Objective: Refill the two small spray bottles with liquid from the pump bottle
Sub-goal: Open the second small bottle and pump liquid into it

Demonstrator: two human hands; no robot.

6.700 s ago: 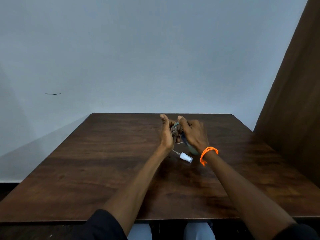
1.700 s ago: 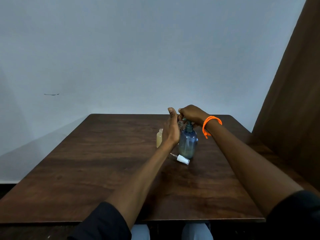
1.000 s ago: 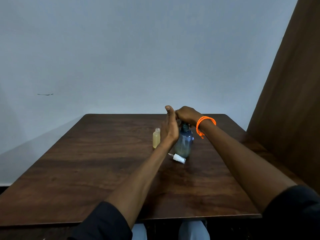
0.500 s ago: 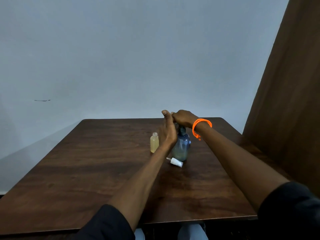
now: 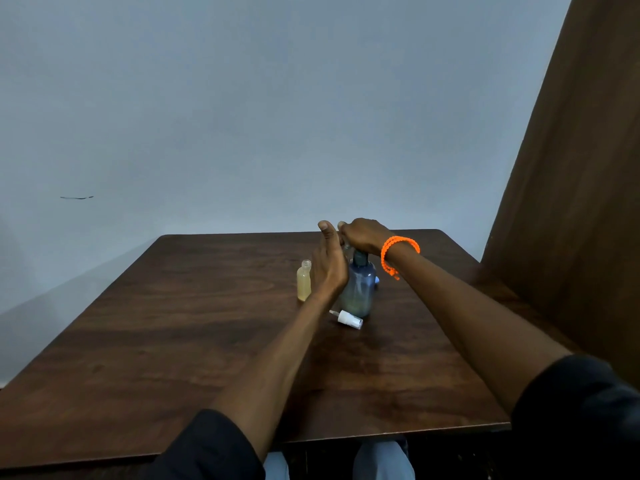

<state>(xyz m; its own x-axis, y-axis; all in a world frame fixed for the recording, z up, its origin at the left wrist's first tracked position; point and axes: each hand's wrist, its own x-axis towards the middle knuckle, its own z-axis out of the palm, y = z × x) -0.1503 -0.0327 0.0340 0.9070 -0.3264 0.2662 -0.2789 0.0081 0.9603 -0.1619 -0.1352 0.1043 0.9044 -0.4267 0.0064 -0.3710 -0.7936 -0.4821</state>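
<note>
head view: your right hand [image 5: 363,235] has pressed down on the pump bottle [image 5: 359,289] head, fingers curled over it; your left hand [image 5: 329,263] hides whatever it holds, so filling seems underway.

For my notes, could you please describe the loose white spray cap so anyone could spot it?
On the brown table, find the blue pump bottle under the right hand. The spray cap lies on its side before it, the only white thing there.

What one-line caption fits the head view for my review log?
Right hand presses the translucent blue pump bottle; left hand beside it, uncapped yellowish small bottle and white spray cap nearby.
</note>
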